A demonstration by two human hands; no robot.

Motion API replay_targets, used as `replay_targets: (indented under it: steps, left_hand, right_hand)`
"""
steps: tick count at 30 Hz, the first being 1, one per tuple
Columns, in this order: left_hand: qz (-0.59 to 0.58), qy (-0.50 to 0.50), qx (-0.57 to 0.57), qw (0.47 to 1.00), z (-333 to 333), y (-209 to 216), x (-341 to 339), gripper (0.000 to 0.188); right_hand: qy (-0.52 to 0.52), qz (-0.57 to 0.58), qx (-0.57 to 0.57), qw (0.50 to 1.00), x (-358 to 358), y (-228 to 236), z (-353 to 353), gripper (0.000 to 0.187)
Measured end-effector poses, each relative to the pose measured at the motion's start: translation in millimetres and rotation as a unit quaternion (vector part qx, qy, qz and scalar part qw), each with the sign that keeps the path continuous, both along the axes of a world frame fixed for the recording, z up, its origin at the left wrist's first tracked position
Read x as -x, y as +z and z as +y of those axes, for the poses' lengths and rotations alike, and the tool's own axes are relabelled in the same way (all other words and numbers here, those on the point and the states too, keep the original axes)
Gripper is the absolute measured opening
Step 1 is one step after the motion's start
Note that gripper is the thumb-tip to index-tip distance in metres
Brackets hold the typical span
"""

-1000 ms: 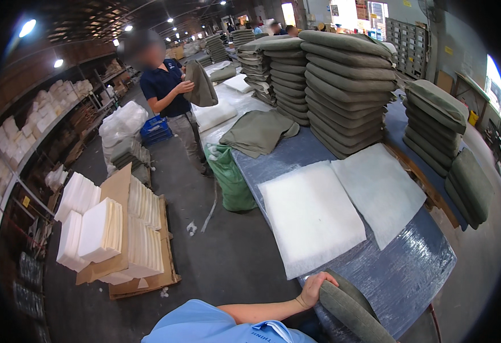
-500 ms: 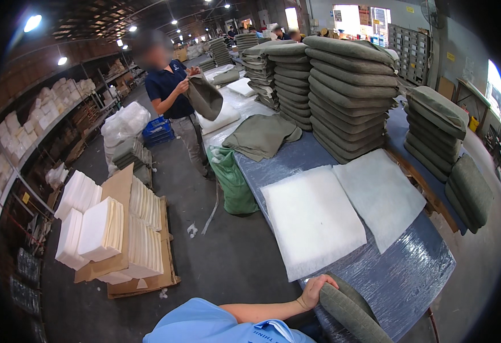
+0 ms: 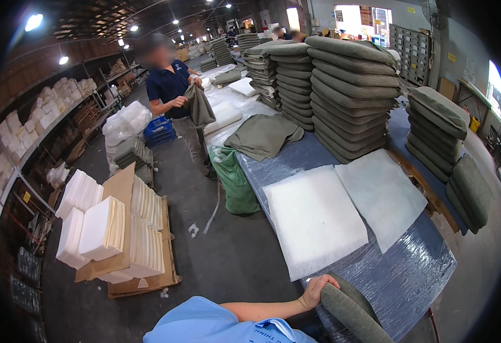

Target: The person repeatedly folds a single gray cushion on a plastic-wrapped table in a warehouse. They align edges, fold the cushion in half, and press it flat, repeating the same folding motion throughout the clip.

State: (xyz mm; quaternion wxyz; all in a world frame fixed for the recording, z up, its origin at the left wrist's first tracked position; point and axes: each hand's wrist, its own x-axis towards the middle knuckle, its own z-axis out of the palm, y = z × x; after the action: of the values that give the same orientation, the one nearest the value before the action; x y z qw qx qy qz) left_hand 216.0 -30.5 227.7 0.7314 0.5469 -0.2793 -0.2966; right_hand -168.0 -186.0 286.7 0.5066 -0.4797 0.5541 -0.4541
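My left hand (image 3: 319, 290) is closed on the upper edge of a grey-green cushion (image 3: 350, 314) at the near end of the table. The cushion stands tilted, with a fold or opening in its cover along the top; the lower part runs out of the picture. My right hand is out of sight. Just beyond the cushion lies a white padding sheet (image 3: 316, 220), and a second, thinner sheet (image 3: 382, 194) overlaps its right side. Both rest on the plastic-wrapped blue table (image 3: 399, 286).
Tall stacks of grey-green cushions (image 3: 350, 97) rise on the table's far side, beside flat fabric covers (image 3: 264, 136). A green sack (image 3: 233, 180) stands at its left edge. White foam blocks (image 3: 99, 228) fill a pallet at left. Across the table a co-worker (image 3: 170, 94) handles a cover.
The co-worker's hands have lowered and gathered the grey-green cover, which hangs narrower now. My left hand keeps its hold on the cushion, nearly still.
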Motion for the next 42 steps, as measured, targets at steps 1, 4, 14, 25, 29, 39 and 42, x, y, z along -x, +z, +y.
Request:
replay_targets:
  steps: [1, 4, 14, 25, 29, 39, 42]
  left_hand:
    - [0.0, 0.001, 0.0, 1.0, 0.5, -1.1, -0.1, 0.063]
    - [0.002, -0.001, -0.001, 1.0, 1.5, -2.3, -0.4, 0.064]
    - [-0.018, 0.014, 0.011, 1.0, 1.2, 0.5, 1.6, 0.062]
    - [-0.005, 0.007, 0.017, 1.0, 7.1, 2.9, 2.3, 0.061]
    - [-0.008, 0.011, 0.013, 1.0, 8.9, 1.7, 3.1, 0.061]
    - [-0.02, 0.013, 0.028, 0.999, 9.0, -1.5, 3.5, 0.061]
    - [-0.029, 0.014, 0.029, 0.999, 9.0, -2.7, 2.4, 0.061]
  right_hand:
    - [0.001, 0.0, 0.001, 1.0, -0.6, -0.1, 0.1, 0.069]
    - [-0.001, -0.004, -0.003, 1.0, -0.5, -0.3, 0.5, 0.069]
    - [0.01, -0.015, -0.001, 1.0, 5.5, -4.5, 2.6, 0.067]
    - [0.007, -0.035, 0.002, 0.999, 5.6, -10.5, 5.8, 0.066]
    - [0.007, -0.034, 0.011, 0.999, 5.2, -11.5, 7.0, 0.066]
    - [0.006, -0.035, 0.004, 0.999, 6.4, -11.5, 9.1, 0.066]
    - [0.008, -0.034, 0.004, 0.999, 6.5, -11.2, 9.4, 0.066]
